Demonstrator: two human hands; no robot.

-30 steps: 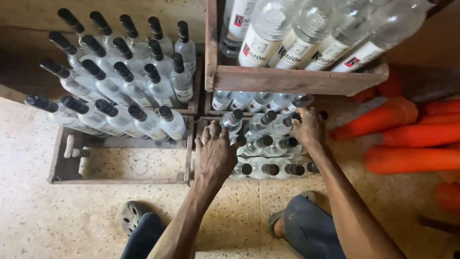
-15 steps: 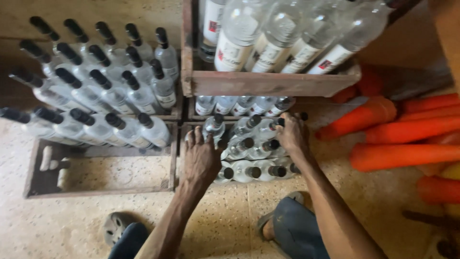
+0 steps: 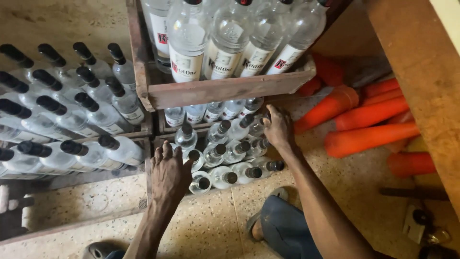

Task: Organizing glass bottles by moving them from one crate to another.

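My left hand (image 3: pixel 170 171) lies flat with fingers spread on the left edge of a low wooden crate (image 3: pixel 149 165) and touches the clear glass bottles (image 3: pixel 225 156) lying inside it. My right hand (image 3: pixel 279 126) grips the crate's right side, against the outermost bottles. Those bottles are small, open-necked or dark-capped, and stacked on their sides. Directly above them sits another wooden crate (image 3: pixel 230 90) holding large clear labelled bottles (image 3: pixel 225 45).
To the left a wooden crate (image 3: pixel 72 218) holds many clear bottles with black caps (image 3: pixel 62 110). Several orange tubes (image 3: pixel 369 120) lie on the speckled floor at right. A wooden board (image 3: pixel 421 62) runs along the right side. My sandalled foot (image 3: pixel 266 223) rests below.
The view has shifted right and closer. Both hands stay on the low crate's two sides, and the left hand has slid slightly toward the bottles.
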